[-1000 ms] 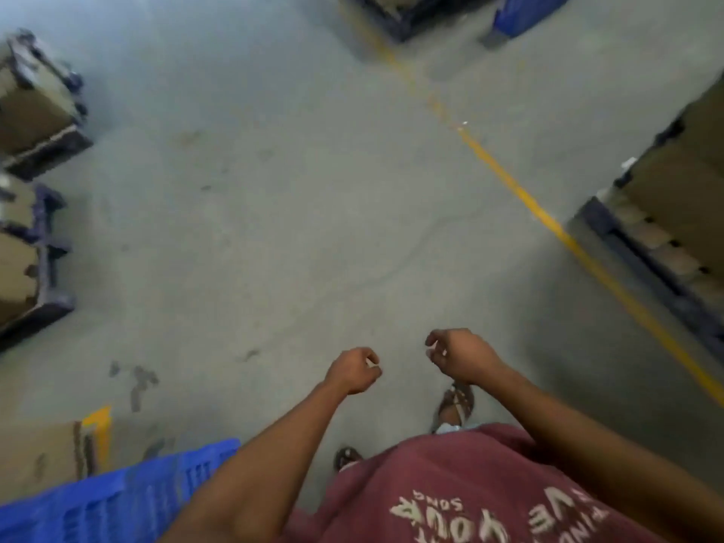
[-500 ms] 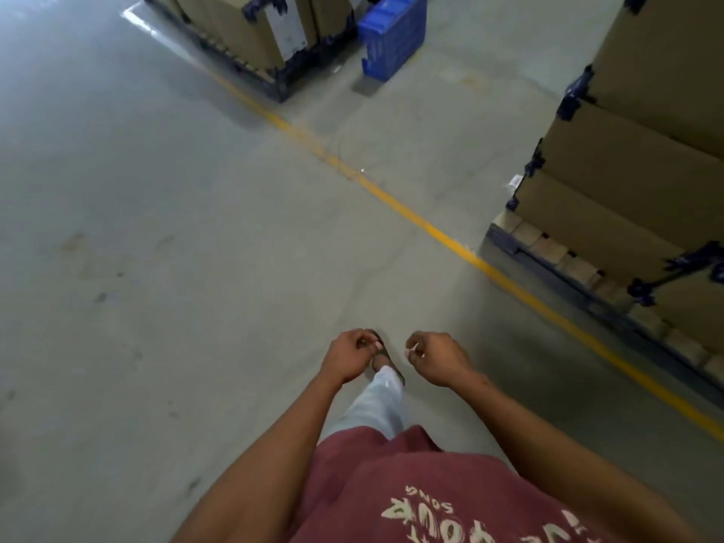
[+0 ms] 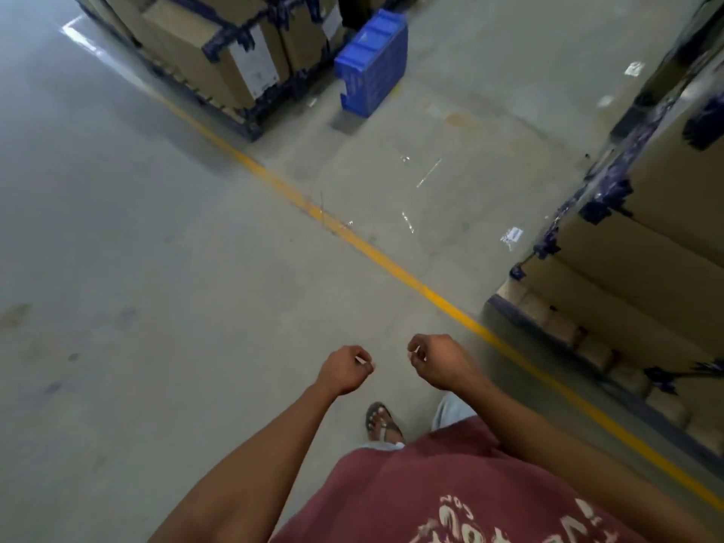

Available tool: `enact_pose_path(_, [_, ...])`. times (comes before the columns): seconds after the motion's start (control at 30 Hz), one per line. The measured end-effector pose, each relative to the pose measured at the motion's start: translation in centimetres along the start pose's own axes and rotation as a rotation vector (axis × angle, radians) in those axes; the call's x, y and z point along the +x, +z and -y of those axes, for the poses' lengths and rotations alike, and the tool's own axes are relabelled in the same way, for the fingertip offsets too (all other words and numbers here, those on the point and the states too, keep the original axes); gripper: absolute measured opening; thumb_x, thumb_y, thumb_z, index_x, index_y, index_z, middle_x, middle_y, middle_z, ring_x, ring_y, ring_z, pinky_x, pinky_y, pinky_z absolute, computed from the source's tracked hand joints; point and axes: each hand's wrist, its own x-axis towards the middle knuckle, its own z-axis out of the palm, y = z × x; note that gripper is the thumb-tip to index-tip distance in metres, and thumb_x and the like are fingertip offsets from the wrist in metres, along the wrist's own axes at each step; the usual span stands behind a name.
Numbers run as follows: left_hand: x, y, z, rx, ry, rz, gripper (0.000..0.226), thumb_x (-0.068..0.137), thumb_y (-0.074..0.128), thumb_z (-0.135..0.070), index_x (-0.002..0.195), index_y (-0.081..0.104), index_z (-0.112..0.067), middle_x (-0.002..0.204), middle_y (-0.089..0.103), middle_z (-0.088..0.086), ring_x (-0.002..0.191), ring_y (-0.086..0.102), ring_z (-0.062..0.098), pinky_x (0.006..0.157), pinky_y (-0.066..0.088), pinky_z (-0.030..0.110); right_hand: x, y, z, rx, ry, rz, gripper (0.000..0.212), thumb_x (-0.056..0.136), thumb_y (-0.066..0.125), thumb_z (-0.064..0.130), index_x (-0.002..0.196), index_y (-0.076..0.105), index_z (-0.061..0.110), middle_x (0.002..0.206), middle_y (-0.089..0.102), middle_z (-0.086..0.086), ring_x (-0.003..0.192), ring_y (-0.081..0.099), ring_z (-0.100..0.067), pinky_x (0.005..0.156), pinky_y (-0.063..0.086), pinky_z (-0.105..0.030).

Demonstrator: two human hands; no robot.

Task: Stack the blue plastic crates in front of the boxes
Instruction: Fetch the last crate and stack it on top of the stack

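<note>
One blue plastic crate stands on the concrete floor far ahead, tilted, just right of a pallet of cardboard boxes. My left hand and my right hand are held up in front of my waist, close together, far from the crate. Both have their fingers curled into fists and hold nothing.
A yellow floor line runs diagonally from the far pallet to the lower right. A second pallet of stacked boxes with blue strapping stands close on the right. My sandalled foot is on the floor below my hands. Scraps of clear film lie on the floor.
The view has swung right and moved forward. A crate at the lower left has left the view, and the far blue crate and its pallet are nearer. Both hands stay curled and empty.
</note>
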Motion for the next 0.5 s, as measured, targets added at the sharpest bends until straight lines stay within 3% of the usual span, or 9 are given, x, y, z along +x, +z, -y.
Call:
enact_pose_path(0.3, [18.9, -11.0, -11.5, -0.137, 0.002, -0.028, 0.015, 0.091, 0.071, -0.039, 0.100, 0.073, -0.028, 0.090, 0.076, -0.004, 0.088, 0.074, 0.018, 0.082, 0.058, 0.035, 21.4, -12.9, -2.5, -0.012, -0.045, 0.014, 0.023, 0.092, 0.053, 0.040, 0.109, 0.067, 0.031, 0.097, 0.075, 0.007, 0.096, 0.067, -0.021, 0.079, 0.054, -0.034])
enact_pose_path(0.5, [29.2, -19.5, -22.4, -0.157, -0.003, -0.055, 0.014, 0.091, 0.071, -0.039, 0.101, 0.072, -0.029, 0.087, 0.076, -0.004, 0.085, 0.074, 0.015, 0.087, 0.059, 0.036, 35.0, -26.8, -3.2, -0.012, -0.042, 0.056, 0.023, 0.088, 0.055, 0.038, 0.106, 0.068, 0.030, 0.101, 0.074, 0.001, 0.096, 0.068, -0.025, 0.077, 0.057, -0.036])
